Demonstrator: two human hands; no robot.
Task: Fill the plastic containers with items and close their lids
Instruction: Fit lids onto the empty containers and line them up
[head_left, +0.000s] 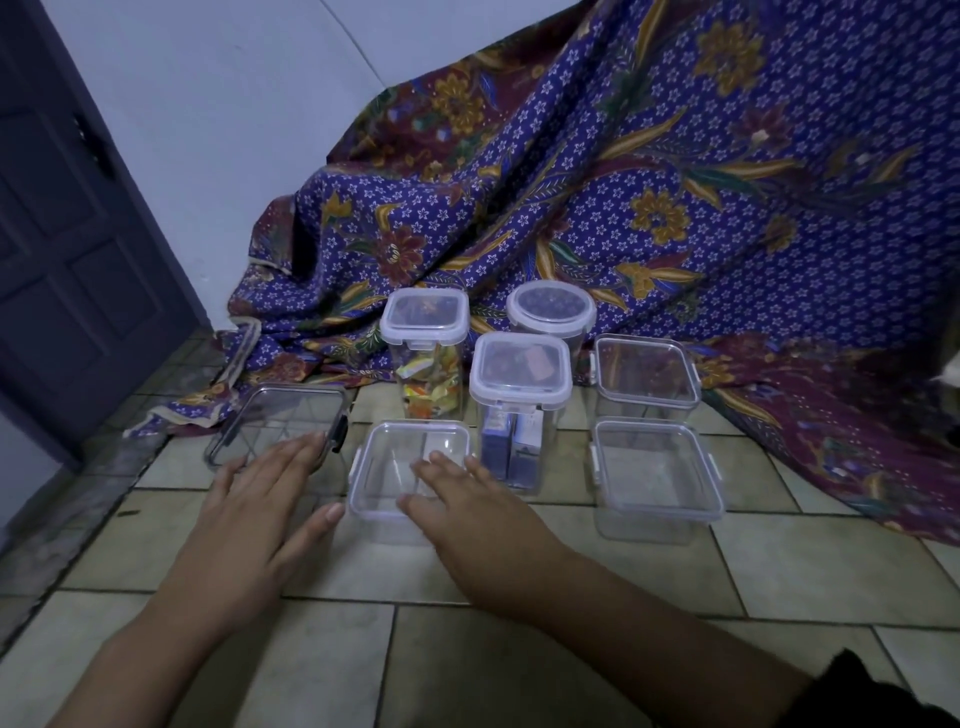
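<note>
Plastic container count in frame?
7. Front row: far-left container, centre container, right container. Behind: tall snack container, box-filled container, round container, back-right container. None seems hidden.

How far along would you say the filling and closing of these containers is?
Looks done: the tall container of snack packets, the box-filled container and the round container are lidded with contents. In hand: the right hand lies flat over the front centre container, the left hand open beside it. Left: that one, the left container and the front right container look empty.
</note>
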